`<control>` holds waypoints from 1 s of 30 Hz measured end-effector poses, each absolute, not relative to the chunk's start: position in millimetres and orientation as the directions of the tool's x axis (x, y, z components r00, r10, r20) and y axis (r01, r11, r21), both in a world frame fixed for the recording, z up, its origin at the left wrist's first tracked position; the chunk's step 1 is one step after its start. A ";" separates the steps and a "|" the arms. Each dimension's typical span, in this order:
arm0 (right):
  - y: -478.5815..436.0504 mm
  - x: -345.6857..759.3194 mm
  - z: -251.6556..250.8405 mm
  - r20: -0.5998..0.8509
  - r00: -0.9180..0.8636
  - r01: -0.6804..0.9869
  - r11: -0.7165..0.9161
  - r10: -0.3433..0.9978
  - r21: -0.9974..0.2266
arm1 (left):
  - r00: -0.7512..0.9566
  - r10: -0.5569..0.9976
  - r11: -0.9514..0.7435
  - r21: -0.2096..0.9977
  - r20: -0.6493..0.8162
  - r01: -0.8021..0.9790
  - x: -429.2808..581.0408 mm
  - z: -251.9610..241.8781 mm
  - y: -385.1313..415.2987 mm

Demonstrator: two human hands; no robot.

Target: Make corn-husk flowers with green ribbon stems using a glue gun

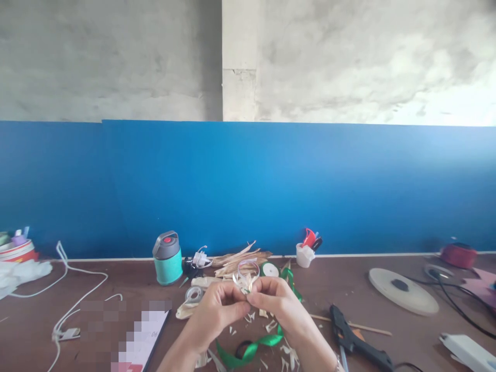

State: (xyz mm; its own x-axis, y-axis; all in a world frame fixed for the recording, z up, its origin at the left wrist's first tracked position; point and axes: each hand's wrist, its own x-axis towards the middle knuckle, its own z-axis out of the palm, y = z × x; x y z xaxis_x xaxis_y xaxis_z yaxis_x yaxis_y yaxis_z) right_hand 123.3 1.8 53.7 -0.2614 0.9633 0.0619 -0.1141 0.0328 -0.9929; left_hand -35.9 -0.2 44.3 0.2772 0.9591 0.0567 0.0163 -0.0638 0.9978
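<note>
My left hand and my right hand meet over the brown table, fingers pinched together on a small bundle of pale dried husk strips. Just behind the bundle sits a clear tape roll. Green ribbon curls on the table under my wrists, with pale husk scraps scattered round it. More dried husks lie in a pile behind my hands, beside a green ribbon spool.
A teal flask with grey lid stands at the back left. A black glue gun lies to the right, near a thin wooden stick. A white round disc, white cables, a white cup and a blue backboard surround the area.
</note>
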 end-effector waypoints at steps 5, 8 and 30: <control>1.5 120.2 53.5 0.057 -0.224 -0.079 0.041 0.973 -0.996 | 0.209 0.964 -0.192 0.975 0.166 0.113 -30.9 50.3 -4.0; 2.0 116.5 53.6 0.048 -0.175 -0.049 0.040 0.983 -0.998 | 0.150 0.956 -0.276 0.946 0.253 0.167 -25.7 53.2 -6.3; -1.4 108.1 53.5 0.064 -0.168 -0.212 0.027 0.984 -0.977 | 0.064 0.978 -0.205 0.975 0.200 0.082 -25.5 48.5 -8.2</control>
